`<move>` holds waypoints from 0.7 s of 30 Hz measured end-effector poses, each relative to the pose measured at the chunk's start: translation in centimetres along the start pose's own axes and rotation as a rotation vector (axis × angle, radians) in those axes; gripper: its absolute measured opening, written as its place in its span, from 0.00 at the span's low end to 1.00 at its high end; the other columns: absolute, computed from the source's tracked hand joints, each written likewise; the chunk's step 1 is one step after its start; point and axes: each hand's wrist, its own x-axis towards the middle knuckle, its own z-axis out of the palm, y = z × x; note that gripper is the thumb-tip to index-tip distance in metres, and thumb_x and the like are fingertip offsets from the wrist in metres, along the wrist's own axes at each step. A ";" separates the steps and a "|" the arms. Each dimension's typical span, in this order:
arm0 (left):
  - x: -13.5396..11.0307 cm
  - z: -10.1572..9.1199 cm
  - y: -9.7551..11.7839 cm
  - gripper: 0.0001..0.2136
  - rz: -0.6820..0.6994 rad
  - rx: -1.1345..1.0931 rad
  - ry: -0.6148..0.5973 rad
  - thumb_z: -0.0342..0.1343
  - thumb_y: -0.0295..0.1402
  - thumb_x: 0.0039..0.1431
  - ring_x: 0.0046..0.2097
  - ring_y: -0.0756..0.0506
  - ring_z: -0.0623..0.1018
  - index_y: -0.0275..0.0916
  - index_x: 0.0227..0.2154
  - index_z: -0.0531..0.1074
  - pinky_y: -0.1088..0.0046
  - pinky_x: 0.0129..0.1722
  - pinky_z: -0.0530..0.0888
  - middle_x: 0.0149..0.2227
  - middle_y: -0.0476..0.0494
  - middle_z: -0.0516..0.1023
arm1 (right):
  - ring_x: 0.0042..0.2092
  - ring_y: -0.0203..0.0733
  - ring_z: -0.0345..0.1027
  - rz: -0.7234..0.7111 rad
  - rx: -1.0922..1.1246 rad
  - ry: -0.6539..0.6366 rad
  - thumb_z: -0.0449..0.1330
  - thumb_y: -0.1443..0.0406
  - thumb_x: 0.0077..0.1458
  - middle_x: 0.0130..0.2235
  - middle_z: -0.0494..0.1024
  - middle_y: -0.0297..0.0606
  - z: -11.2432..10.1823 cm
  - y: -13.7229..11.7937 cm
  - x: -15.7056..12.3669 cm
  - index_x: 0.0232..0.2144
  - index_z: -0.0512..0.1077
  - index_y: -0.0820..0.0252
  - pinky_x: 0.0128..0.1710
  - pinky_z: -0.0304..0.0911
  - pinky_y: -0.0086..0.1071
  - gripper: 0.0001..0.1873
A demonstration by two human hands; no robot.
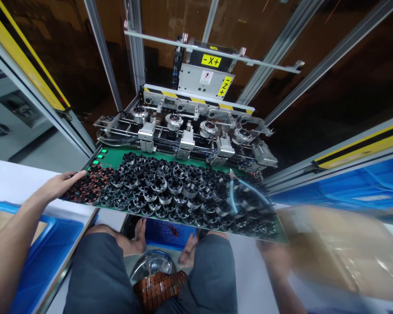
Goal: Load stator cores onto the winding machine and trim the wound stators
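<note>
While the left hand (pixel 60 185) rests with fingers spread beside copper-wound black stators (pixel 87 189) on a flat green rectangular board (pixel 113 159), the motion-blurred right hand (pixel 275 257) shows just below the board's right corner, its fingers impossible to make out.

One left hand (pixel 60 185), one right hand (pixel 275 257), four round fixtures (pixel 174 121), two bare feet (pixel 139 237)

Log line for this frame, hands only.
left hand: on green tray edge, by copper-wound stators | right hand: blurred, at tray's right corner
</note>
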 end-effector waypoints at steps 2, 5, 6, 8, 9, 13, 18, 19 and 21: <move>-0.1 0.0 0.2 0.44 -0.068 -0.082 -0.022 0.51 0.70 0.62 0.58 0.29 0.85 0.33 0.60 0.82 0.53 0.64 0.77 0.55 0.31 0.87 | 0.45 0.60 0.83 0.008 -0.003 -0.005 0.51 0.49 0.71 0.40 0.86 0.56 0.0 0.0 0.0 0.51 0.85 0.63 0.43 0.74 0.44 0.30; -0.3 -0.1 0.5 0.43 -0.083 -0.112 -0.023 0.52 0.69 0.61 0.61 0.28 0.83 0.34 0.59 0.82 0.52 0.67 0.74 0.57 0.32 0.87 | 0.44 0.62 0.83 0.024 -0.022 -0.035 0.49 0.49 0.72 0.40 0.85 0.60 -0.1 -0.1 0.1 0.51 0.84 0.68 0.42 0.74 0.44 0.33; -0.3 -0.2 0.6 0.43 -0.078 -0.109 -0.021 0.52 0.69 0.61 0.61 0.28 0.83 0.34 0.59 0.82 0.52 0.67 0.74 0.57 0.32 0.87 | 0.44 0.61 0.83 0.025 -0.023 -0.038 0.49 0.49 0.72 0.40 0.85 0.59 -0.1 -0.1 0.2 0.51 0.84 0.69 0.42 0.74 0.44 0.33; -0.4 -0.2 0.6 0.44 -0.074 -0.100 -0.014 0.51 0.70 0.60 0.61 0.28 0.83 0.34 0.58 0.82 0.51 0.67 0.74 0.57 0.31 0.87 | 0.43 0.59 0.83 0.013 -0.013 -0.030 0.51 0.50 0.71 0.39 0.85 0.57 -0.1 -0.1 0.2 0.52 0.84 0.67 0.42 0.74 0.42 0.31; -0.4 -0.2 0.6 0.45 -0.072 -0.097 -0.011 0.50 0.70 0.60 0.61 0.28 0.83 0.34 0.58 0.82 0.51 0.67 0.74 0.57 0.32 0.87 | 0.43 0.58 0.83 0.007 -0.007 -0.020 0.52 0.50 0.70 0.39 0.85 0.56 -0.1 -0.1 0.3 0.52 0.84 0.66 0.42 0.74 0.41 0.30; -0.3 -0.1 0.5 0.44 -0.063 -0.106 -0.006 0.51 0.70 0.60 0.58 0.29 0.85 0.34 0.58 0.83 0.52 0.66 0.76 0.54 0.33 0.88 | 0.44 0.59 0.83 0.010 -0.009 0.028 0.52 0.49 0.70 0.40 0.85 0.56 0.0 0.0 0.2 0.51 0.84 0.64 0.42 0.74 0.41 0.29; -0.4 -0.3 0.7 0.44 -0.072 -0.093 -0.012 0.51 0.70 0.59 0.60 0.28 0.84 0.34 0.59 0.82 0.51 0.67 0.74 0.55 0.33 0.88 | 0.44 0.58 0.83 0.000 0.009 0.030 0.54 0.49 0.70 0.39 0.85 0.54 -0.1 0.0 0.2 0.48 0.85 0.62 0.42 0.73 0.40 0.27; -0.4 -0.3 0.8 0.45 -0.073 -0.092 -0.018 0.51 0.70 0.59 0.60 0.28 0.83 0.33 0.59 0.82 0.52 0.68 0.74 0.56 0.32 0.87 | 0.44 0.57 0.83 0.014 0.008 0.025 0.55 0.50 0.69 0.38 0.85 0.54 -0.1 0.0 0.1 0.48 0.85 0.62 0.43 0.73 0.40 0.27; -0.6 -0.4 1.0 0.46 -0.077 -0.091 -0.031 0.50 0.71 0.58 0.61 0.28 0.83 0.33 0.60 0.81 0.52 0.69 0.73 0.57 0.32 0.87 | 0.44 0.57 0.83 0.040 0.000 0.021 0.55 0.49 0.69 0.40 0.85 0.55 -0.1 -0.1 0.1 0.50 0.85 0.63 0.43 0.73 0.41 0.28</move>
